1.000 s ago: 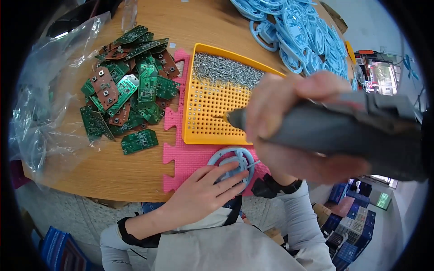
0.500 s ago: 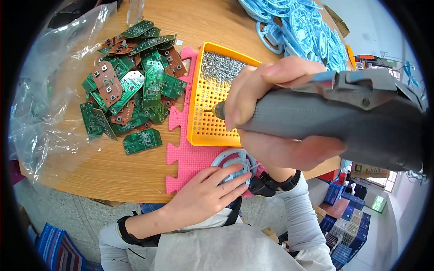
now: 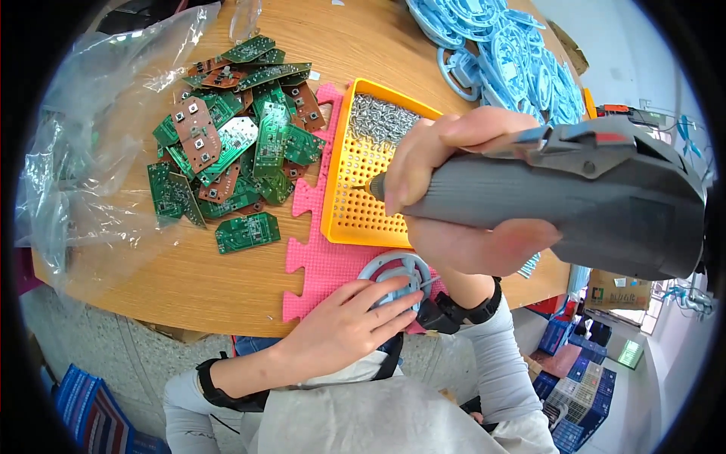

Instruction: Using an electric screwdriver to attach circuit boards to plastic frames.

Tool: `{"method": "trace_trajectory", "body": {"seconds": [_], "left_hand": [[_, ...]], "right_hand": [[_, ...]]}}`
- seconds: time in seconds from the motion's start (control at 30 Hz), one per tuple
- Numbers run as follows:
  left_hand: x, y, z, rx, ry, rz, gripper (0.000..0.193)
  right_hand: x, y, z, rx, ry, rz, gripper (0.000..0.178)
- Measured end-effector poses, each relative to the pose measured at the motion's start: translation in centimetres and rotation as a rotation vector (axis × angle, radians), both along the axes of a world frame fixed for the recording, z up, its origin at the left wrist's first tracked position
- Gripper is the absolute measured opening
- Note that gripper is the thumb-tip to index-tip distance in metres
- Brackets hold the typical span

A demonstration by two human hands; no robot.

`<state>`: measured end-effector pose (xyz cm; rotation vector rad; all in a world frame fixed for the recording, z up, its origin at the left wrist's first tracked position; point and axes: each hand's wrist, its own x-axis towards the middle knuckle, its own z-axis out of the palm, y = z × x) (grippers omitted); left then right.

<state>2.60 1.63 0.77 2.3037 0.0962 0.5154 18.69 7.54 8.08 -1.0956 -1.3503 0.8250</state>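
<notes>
Your right hand [image 3: 461, 197] is wrapped tight around the grey driver [image 3: 560, 193], held level close under the camera, with its bit tip [image 3: 372, 187] pointing left over the yellow tray [image 3: 344, 208] of screws [image 3: 382, 121]. Your left hand [image 3: 344, 325] lies flat, fingers spread, on the blue round part [image 3: 393, 276], pinning it to the pink mat [image 3: 325, 265] at the counter [image 3: 189, 280] edge; it grips nothing. The part sits close to that edge, so a slip of your palm could push it off (the mat overhangs too). The bit is well above the tray, and a skewed dip could scatter screws or miss the pick. The driver hides much of the tray from view, which could make aiming harder. Green boards [image 3: 234, 151] lie well apart at left.
</notes>
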Motion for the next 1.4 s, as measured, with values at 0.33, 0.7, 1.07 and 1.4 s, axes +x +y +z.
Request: {"method": "trace_trajectory", "body": {"seconds": [0.33, 0.7, 1.07, 1.4], "left_hand": [[0.3, -0.6, 1.1, 0.121, 0.033, 0.054, 0.045], [5.5, -2.9, 0.5, 0.270, 0.222, 0.244, 0.060], [5.8, -2.7, 1.2, 0.120, 0.238, 0.185, 0.050], [5.5, -2.9, 0.7, 0.133, 0.211, 0.213, 0.049]], "right_hand": [[-0.2, -0.5, -0.2, 0.172, 0.000, -0.138, 0.077], [4.5, -9.7, 2.2, 0.448, 0.110, -0.129, 0.071], [5.1, -13.5, -1.4, 0.459, 0.016, -0.210, 0.072], [4.5, -13.6, -0.9, 0.319, 0.032, -0.178, 0.071]]}}
